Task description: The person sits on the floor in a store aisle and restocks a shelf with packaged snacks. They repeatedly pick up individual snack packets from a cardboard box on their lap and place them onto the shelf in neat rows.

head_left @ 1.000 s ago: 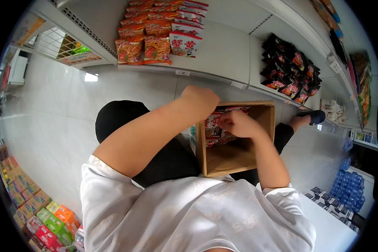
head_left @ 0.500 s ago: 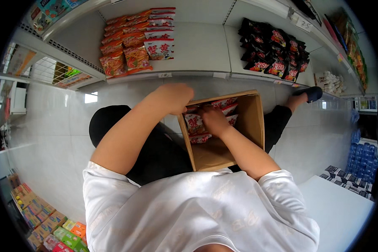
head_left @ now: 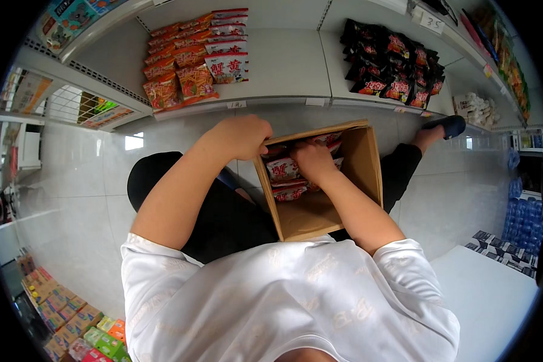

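A: Report hand positions.

B: The left hand point(head_left: 242, 137) is closed over the top left corner of the box point(head_left: 308, 218), fingers curled around the cardboard edge. The right hand point(head_left: 312, 161) is inside the box, fingers bent down onto the red and white packets point(head_left: 283, 169); whether they actually pinch a packet cannot be told.

A: Location of the box?

B: Centre of view, resting on the person's lap, open side up. It is brown cardboard, rectangular. The packets fill its far half; its near half shows bare cardboard.

A: Packages on the shelf?

B: At 11 o'clock from the box, orange packets point(head_left: 178, 81) lie in overlapping rows, with a white packet row point(head_left: 226, 63) just beside them on the right. At 1 o'clock, black packets point(head_left: 392, 66) with red and yellow panels are stacked in a dense block. At 2 o'clock, small white items point(head_left: 478, 110) sit on the shelf end.

A: Labels?

B: Small white price tags point(head_left: 236, 104) are fixed along the shelf edge below the orange packets.

A: Lower field?

B: At 7 o'clock, mixed orange and green packs point(head_left: 72, 317). At 3 o'clock, blue bottles point(head_left: 525, 220).
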`<state>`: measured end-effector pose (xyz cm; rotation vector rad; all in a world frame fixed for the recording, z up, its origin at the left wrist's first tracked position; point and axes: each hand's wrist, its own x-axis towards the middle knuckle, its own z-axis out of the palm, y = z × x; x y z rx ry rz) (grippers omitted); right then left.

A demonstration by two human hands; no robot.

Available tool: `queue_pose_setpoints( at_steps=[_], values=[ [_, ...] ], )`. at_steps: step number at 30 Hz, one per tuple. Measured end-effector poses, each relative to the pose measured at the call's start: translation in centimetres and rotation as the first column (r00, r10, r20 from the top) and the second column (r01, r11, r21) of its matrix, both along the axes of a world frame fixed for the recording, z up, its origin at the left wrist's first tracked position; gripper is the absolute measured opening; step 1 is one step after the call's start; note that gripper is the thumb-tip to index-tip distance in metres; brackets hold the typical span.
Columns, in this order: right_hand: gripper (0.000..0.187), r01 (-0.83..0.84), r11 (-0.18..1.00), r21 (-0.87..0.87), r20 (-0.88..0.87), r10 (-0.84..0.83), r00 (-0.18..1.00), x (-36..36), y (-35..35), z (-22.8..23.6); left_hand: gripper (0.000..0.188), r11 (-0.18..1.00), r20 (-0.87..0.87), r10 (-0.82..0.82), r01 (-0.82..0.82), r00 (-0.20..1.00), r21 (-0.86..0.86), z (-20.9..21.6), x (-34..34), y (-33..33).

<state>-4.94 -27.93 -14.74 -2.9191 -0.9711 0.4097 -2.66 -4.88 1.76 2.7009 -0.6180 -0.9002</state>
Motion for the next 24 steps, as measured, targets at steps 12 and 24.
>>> queue_pose_setpoints(
  at_steps=[12, 24],
  values=[
    [0.015, 0.526, 0.648, 0.55, -0.808, 0.253, 0.533, 2.4, -5.6, 8.6, 0.03, 0.931, 0.176, 0.023, 0.042, 0.984, -0.362, 0.3, 0.2, -0.5],
    [0.027, 0.899, 0.058, 0.434, -0.719, 0.624, 0.307, 5.6, -6.8, 7.9, 0.048, 0.335, -0.799, 0.133, -0.785, 0.587, -0.521, -1.0, -1.5, -5.0]
  ],
)
